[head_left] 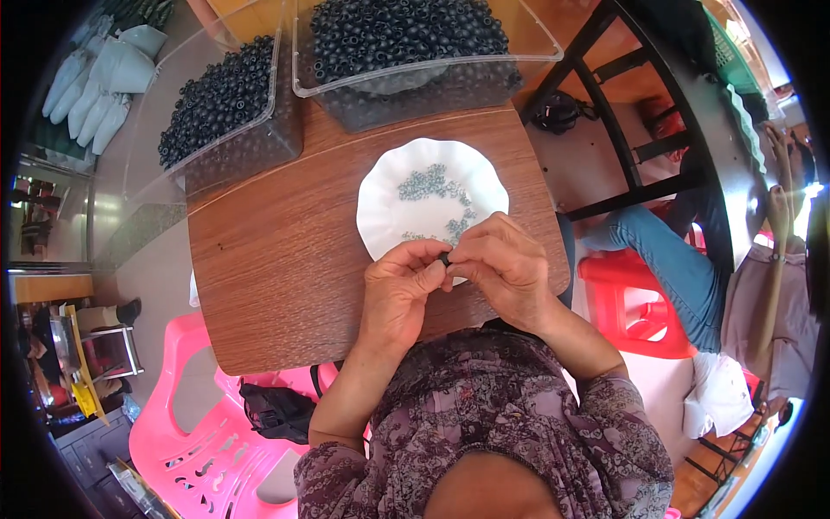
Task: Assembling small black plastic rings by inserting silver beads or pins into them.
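Note:
Over the near rim of a white scalloped plate, my two hands meet fingertip to fingertip. My left hand pinches a small black ring-like part between thumb and finger. From the other side, the bent fingers of my right hand close on the same part; whether they also hold a tiny piece is too small to tell. Tiny clear-greenish pieces lie scattered on the plate in loose clusters. Some of the plate's near edge is hidden behind my hands.
Two clear plastic bins, one at the back and one at the left, hold many black parts. The brown wooden table carries the plate. Pink chair, red stool and a seated person are around it.

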